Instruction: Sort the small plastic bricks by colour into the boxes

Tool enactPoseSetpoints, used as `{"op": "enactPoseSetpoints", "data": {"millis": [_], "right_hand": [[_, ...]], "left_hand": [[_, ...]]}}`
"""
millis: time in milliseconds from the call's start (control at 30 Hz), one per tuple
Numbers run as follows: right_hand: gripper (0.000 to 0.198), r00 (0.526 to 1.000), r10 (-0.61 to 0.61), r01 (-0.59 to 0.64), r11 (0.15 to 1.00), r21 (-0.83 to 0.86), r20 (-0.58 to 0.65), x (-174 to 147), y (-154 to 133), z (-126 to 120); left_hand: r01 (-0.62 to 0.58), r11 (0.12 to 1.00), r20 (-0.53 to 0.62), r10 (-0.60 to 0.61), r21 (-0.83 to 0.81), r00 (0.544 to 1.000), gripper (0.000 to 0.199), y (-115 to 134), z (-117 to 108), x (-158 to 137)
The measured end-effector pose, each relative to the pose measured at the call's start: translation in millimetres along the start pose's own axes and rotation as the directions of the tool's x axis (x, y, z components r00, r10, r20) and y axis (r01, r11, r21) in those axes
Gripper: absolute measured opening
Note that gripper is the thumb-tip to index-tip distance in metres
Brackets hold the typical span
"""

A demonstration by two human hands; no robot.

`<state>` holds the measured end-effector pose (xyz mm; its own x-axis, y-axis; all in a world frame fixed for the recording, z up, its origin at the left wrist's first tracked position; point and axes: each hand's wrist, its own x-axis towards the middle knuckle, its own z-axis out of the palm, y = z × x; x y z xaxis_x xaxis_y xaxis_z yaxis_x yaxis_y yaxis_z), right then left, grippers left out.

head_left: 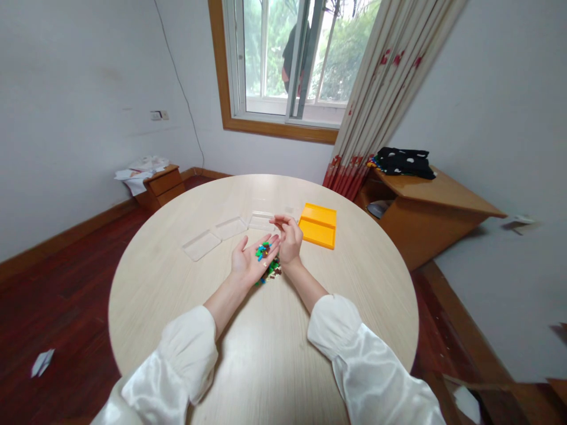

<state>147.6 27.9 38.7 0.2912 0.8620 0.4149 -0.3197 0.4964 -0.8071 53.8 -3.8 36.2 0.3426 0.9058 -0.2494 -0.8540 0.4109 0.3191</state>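
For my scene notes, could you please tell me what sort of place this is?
Probably a household room: a round wood-grained table, a cream-and-red cloth curtain and a small brown drawer cabinet.

- Pale walls (71, 77) to left and right, a faint smudge on the left side
- Sliding window (274, 59) in a brown wooden frame (279, 129), bright with daylight, green foliage (354, 56) outside
- Cream curtain (385, 77) with red patches, beside the window
- Thin cord (177, 77) down the left wall, near white sockets (159, 115)
- Dark reddish floor (57, 319), brown baseboard (88, 225)
- Round, pale wood-grain table (266, 354) in the middle
- Drawered cabinet (163, 186) at left, under papers (144, 168)
- Brown desk (456, 193) at right, black patterned cloth (403, 162) on top
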Motion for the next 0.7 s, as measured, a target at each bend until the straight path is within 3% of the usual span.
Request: {"op": "enactPoseSetpoints", "data": {"millis": [133, 233, 333, 433, 533, 700], "right_hand": [[0.016, 0.964, -0.137, 0.225, 0.879, -0.421, 0.229, 0.7, 6.1, -16.6], [0.020, 0.900, -0.138, 0.366, 0.753, -0.547, 0.413, -3.3, 14.3, -23.2], [0.026, 0.851, -0.084, 0.431, 0.675, -0.598, 0.519, -6.4, 21.9, -26.0], [0.027, 0.839, -0.064, 0.451, 0.637, -0.625, 0.540, -6.8, 27.2, -28.5], [0.027, 0.848, -0.060, 0.435, 0.648, -0.625, 0.527, -6.1, 30.0, -30.6], [0.025, 0.873, -0.089, 0.389, 0.720, -0.575, 0.479, -5.5, 33.2, -32.1]], "left_hand": [[0.014, 1.000, 0.045, -0.015, 0.027, 0.999, 0.062, 15.1, -8.3, 5.2], [0.008, 0.999, 0.076, -0.011, 0.041, 0.997, 0.063, 26.1, -15.7, 9.5], [0.010, 0.999, 0.091, -0.014, 0.047, 0.996, 0.059, 34.3, -20.2, 12.4], [0.023, 0.998, 0.049, -0.025, 0.051, 0.998, 0.044, 37.0, -20.5, 14.3], [0.017, 0.999, -0.076, -0.015, 0.029, 0.997, 0.030, 34.0, -19.2, 17.2], [-0.034, 0.994, -0.142, 0.049, 0.104, 0.989, 0.032, 28.7, -21.0, 22.5]]}}
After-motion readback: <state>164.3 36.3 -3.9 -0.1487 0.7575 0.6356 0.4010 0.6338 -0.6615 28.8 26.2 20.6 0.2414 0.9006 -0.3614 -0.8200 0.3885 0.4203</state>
